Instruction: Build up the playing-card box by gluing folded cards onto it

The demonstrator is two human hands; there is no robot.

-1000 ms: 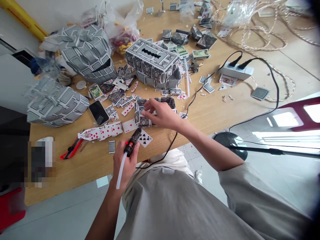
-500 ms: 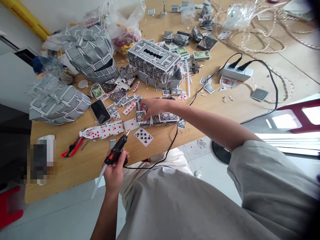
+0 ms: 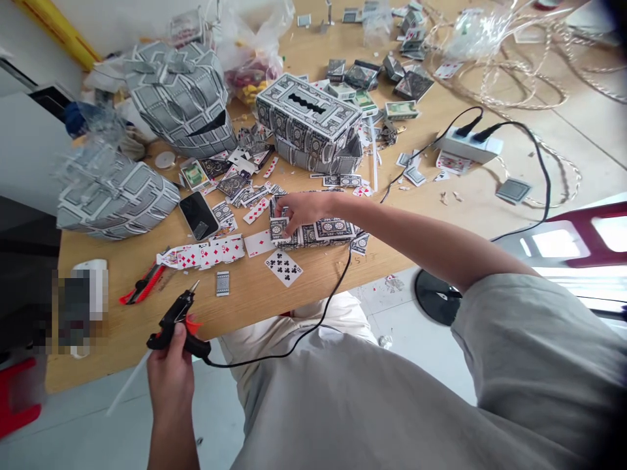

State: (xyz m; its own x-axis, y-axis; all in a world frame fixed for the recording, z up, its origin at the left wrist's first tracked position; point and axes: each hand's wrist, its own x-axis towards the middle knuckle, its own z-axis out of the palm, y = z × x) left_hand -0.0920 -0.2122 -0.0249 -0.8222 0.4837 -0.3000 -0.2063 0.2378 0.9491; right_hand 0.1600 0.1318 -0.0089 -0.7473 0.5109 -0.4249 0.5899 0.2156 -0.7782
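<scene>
My left hand is closed around a black hot glue gun at the table's front left edge. The gun's nozzle points up and right, a white glue stick sticks out of its rear, and a black cord trails right. My right hand grips the left end of a box made of playing cards, its fingers over the rim and thumb on the front wall. Part of the box is hidden under my forearm. An eight of clubs and an ace of diamonds lie beside the box.
A red utility knife, a strip of joined cards and a phone lie left. Behind stand a larger card box and two woven card baskets. A power strip sits right, its cord crossing the table.
My left hand has moved left and down with the glue gun, away from the cards, uncovering a small grey card piece. My right hand stays on the box.
</scene>
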